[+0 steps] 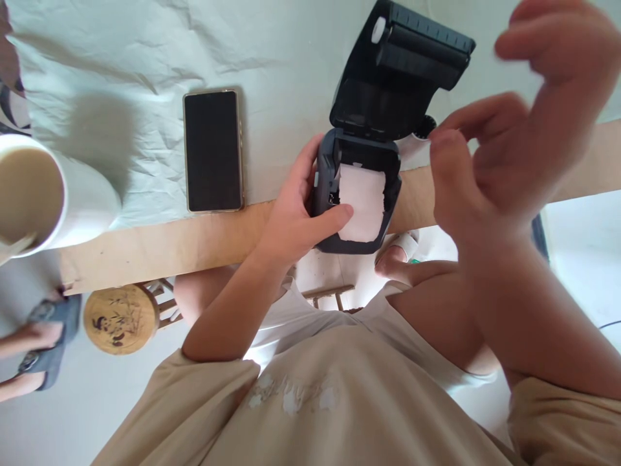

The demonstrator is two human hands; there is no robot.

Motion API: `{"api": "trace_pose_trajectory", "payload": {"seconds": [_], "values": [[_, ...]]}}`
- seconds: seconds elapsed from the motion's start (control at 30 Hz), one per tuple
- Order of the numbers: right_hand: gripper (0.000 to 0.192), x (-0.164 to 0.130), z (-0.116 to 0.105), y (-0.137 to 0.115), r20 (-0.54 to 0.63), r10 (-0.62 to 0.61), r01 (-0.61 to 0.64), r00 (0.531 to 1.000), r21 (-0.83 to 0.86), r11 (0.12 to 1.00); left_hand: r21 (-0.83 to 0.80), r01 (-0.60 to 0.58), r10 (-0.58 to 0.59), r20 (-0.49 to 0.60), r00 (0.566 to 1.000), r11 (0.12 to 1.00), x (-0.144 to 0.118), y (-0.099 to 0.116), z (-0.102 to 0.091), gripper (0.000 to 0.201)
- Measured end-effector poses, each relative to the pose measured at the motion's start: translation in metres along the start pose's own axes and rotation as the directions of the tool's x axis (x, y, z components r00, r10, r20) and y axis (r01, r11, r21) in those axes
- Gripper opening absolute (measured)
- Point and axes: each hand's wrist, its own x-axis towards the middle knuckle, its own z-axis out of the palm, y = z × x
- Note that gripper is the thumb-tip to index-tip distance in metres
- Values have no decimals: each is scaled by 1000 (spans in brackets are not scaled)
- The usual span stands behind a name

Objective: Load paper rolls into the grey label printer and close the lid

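A dark portable label printer (326, 188) is in my left hand (305, 223), over the table's front edge. Its lid (383, 97) stands swung up, showing a black roller with a white end gear. White paper (363, 200) fills the compartment, and my left thumb presses on its left side. Right of the printer, my right hand (504, 149) is raised, slightly blurred, with thumb and index fingertips pinched together. Those fingertips are close to a small black ribbed round piece (424, 127) by the lid's hinge; whether they grip anything is unclear.
A black-screened phone (213, 150) lies on the pale crinkled tablecloth (145, 39). At the far left is a white cup (90, 188) of brownish liquid. Below the wooden table edge (169, 243) are a round stool (121, 319) and another person's sandalled feet (48, 336).
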Motion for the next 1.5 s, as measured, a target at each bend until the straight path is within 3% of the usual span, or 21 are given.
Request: {"api": "trace_pose_trajectory", "payload": {"seconds": [0.07,0.2,0.3,0.4,0.5,0.57,0.73,0.83,1.03,1.23,1.37,1.5], "values": [[41,1,1,2,-18,73,-71,997,88,994,-29,19,-19,-16,1000,999,-1,3,2,71],[26,2,5,2,-123,108,-68,986,294,953,-73,70,-74,-56,996,995,-5,12,9,66],[21,1,5,3,60,71,-87,996,333,939,-76,107,-114,-89,990,991,-7,17,13,70],[35,-2,5,5,276,-17,-36,961,186,982,-96,125,-133,-88,987,988,-6,19,14,78],[41,-3,7,6,377,-41,9,925,86,996,-114,143,-152,-72,986,983,-4,20,17,82],[43,-4,10,7,414,-46,11,909,86,996,-127,145,-160,-123,979,981,-4,22,20,74],[44,-9,18,6,392,-38,12,919,68,998,-165,129,-160,-190,969,978,-6,27,27,56],[46,-9,17,6,434,-27,-12,901,86,996,-174,119,-152,-189,970,978,-6,26,27,50],[48,-11,20,9,450,11,-47,893,71,996,-137,78,-103,-190,976,988,-7,18,22,49],[43,-20,32,15,315,-23,-21,949,135,991,-176,70,-93,-126,988,982,-4,17,18,49],[45,-22,32,16,321,-33,-16,947,149,989,-272,57,-110,-186,976,961,-3,22,27,34],[56,-22,33,18,304,-49,-4,951,170,985,-213,60,-99,-179,979,975,-5,22,26,36]]}}
